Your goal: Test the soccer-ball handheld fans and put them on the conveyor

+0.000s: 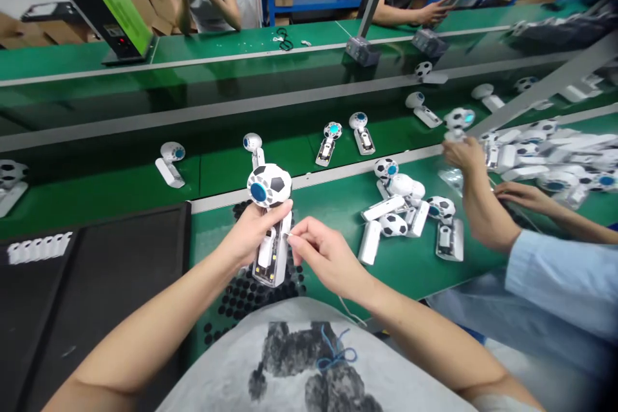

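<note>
A white device (273, 251) with a black-and-white football-patterned head and a blue lens stands tilted in front of me, its long body open and showing inner parts. My left hand (250, 232) is wrapped round its neck, just below the head. At the right edge of the body, my right hand (322, 248) pinches something thin and small, too tiny to make out. A thin white cable (352, 312) hangs below my right hand. Many round black pads (241, 299) lie on the green table (328, 206) under and around the device.
Several similar devices (393, 206) are piled at the right, and others stand on the green belt (217, 170) beyond. A black tray (130, 270) with white parts is at the left. A co-worker's hands (466, 154) work at the right; two people sit across.
</note>
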The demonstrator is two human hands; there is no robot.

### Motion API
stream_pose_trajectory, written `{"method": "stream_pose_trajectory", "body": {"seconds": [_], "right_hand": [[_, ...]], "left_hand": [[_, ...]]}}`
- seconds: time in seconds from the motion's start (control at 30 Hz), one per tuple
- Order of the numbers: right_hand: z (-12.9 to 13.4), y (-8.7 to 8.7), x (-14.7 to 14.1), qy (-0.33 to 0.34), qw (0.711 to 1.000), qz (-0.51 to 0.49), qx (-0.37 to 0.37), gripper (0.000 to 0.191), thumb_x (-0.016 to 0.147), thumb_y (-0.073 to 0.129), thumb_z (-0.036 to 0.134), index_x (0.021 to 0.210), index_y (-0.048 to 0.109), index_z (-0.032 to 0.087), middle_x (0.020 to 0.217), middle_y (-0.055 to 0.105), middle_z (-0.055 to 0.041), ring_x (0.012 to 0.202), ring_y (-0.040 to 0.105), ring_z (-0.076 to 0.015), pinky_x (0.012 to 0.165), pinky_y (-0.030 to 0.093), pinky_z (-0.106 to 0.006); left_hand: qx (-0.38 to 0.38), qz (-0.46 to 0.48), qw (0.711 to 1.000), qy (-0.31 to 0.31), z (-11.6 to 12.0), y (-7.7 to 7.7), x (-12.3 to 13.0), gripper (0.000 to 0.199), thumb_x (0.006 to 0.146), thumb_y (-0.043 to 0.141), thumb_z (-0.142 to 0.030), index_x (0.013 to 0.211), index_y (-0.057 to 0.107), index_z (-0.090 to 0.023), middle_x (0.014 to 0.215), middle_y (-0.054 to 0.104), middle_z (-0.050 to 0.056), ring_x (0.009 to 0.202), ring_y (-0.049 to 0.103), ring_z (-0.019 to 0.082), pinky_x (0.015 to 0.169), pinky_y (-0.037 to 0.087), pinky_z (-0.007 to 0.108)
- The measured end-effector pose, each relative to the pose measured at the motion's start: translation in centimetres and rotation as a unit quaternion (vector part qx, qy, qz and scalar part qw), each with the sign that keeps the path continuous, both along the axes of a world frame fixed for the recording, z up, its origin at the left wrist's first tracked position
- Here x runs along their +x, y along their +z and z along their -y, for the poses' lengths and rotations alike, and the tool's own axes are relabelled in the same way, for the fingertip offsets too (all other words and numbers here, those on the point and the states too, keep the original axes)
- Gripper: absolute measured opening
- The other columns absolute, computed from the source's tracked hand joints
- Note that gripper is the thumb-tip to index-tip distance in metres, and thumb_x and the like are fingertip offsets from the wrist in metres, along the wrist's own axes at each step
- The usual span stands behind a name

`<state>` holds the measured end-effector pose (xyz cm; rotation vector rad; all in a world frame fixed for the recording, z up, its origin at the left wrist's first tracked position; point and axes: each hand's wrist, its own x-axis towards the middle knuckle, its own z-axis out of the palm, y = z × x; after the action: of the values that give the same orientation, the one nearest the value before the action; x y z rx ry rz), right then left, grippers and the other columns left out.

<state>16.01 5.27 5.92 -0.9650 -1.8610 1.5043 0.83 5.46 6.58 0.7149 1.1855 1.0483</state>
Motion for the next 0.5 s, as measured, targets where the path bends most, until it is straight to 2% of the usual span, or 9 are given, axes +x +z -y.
{"method": "stream_pose_trajectory", "body": {"seconds": [0.17,0.27,0.37,0.5], "right_hand": [[0.8,0.2,0.8,0.017,1.0,0.025,0.009,0.01,0.087,0.043,0.023,0.077,0.046,0.02,0.055,0.054,0.005,0.049,0.047,-0.0087,0.051,0.036,-0.021],[0.8,0.2,1.1,0.03,0.997,0.059,0.026,0.012,0.085,0.044,0.022,0.073,0.044,0.02,0.053,0.052,0.0053,0.047,0.046,-0.0086,0.049,0.034,-0.021],[0.7,-0.2,1.2,0.043,0.997,0.065,0.005,0.012,0.085,0.043,0.021,0.073,0.045,0.02,0.054,0.055,0.0047,0.046,0.045,-0.0082,0.049,0.034,-0.021],[0.6,-1.0,1.1,0.055,0.996,0.055,-0.044,0.011,0.085,0.043,0.021,0.074,0.045,0.019,0.056,0.057,0.0036,0.049,0.046,-0.0088,0.051,0.035,-0.021]], "left_hand": [[0.027,-0.027,0.999,0.002,1.1,0.3,1.0,0.03,0.066,0.068,-0.039,0.074,0.051,-0.016,0.058,0.05,-0.004,0.049,0.047,0.008,0.049,0.038,0.021],[0.043,-0.064,0.997,-0.011,1.4,0.3,1.2,0.032,0.066,0.069,-0.035,0.086,0.054,-0.016,0.069,0.057,-0.001,0.059,0.052,0.011,0.057,0.041,0.023],[0.016,-0.051,0.998,-0.046,1.7,0.4,1.1,0.037,0.067,0.067,-0.033,0.096,0.052,-0.016,0.077,0.059,0.001,0.065,0.055,0.013,0.062,0.042,0.025],[-0.031,-0.021,0.998,-0.048,1.9,0.2,1.0,0.039,0.067,0.067,-0.032,0.098,0.048,-0.017,0.074,0.058,0.0,0.061,0.054,0.012,0.059,0.042,0.025]]}}
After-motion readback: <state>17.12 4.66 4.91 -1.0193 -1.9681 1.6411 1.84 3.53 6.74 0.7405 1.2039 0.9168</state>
